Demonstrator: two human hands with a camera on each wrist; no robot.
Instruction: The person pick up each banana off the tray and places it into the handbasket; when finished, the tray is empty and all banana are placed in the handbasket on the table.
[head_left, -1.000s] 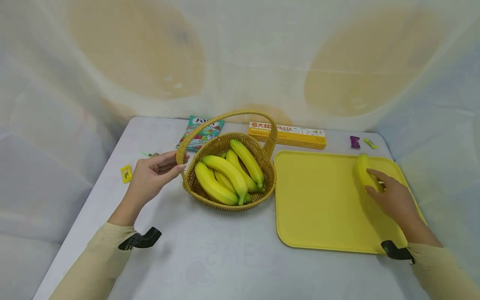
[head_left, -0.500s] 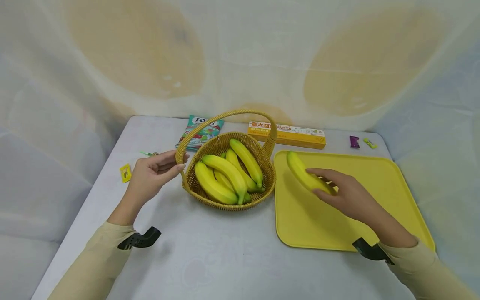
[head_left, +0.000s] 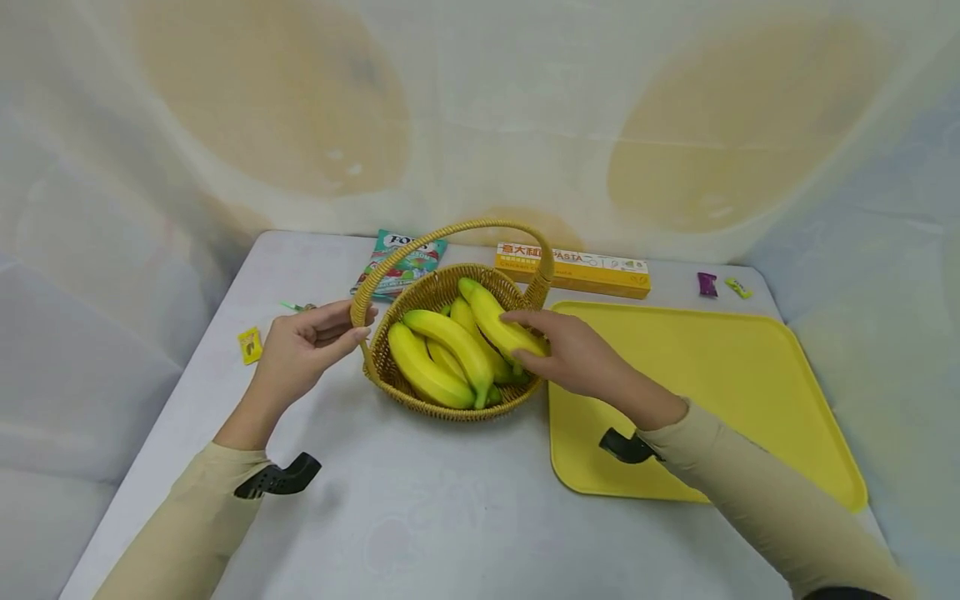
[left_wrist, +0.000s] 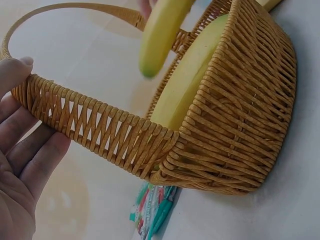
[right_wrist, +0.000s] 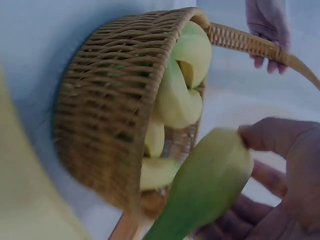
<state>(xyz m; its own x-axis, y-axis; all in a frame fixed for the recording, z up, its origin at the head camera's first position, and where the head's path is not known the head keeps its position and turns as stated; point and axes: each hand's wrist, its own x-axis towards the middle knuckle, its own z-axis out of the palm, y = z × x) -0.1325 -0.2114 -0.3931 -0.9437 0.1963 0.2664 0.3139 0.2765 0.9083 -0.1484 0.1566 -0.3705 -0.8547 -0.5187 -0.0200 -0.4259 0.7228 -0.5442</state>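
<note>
A wicker basket (head_left: pixel 408 398) with a tall arched handle (head_left: pixel 386 265) stands mid-table in the head view. Several yellow bananas (head_left: pixel 427 371) with greenish ends lie inside it. On its left side, my left hand (head_left: pixel 296 346) holds the handle between thumb and fingers. My right hand (head_left: pixel 573 354) is at the basket's right rim, gripping another banana (head_left: pixel 491 317) over the ones inside. In the right wrist view this held banana (right_wrist: pixel 205 177) is in front of the basket's opening, pinched by thumb and fingers. It partly hides the bananas behind it.
A yellow tray (head_left: pixel 675 417) lies right of the basket, under my right forearm. Behind stand a pasta box (head_left: pixel 573 271) and a teal candy bag (head_left: pixel 408 254). Wrapped candies lie at the back right (head_left: pixel 707 285) and left (head_left: pixel 251 345). Fabric walls surround the table.
My right hand has lifted the banana from the tray's right side and carried it left to above the basket. My left hand has stayed on the handle.
</note>
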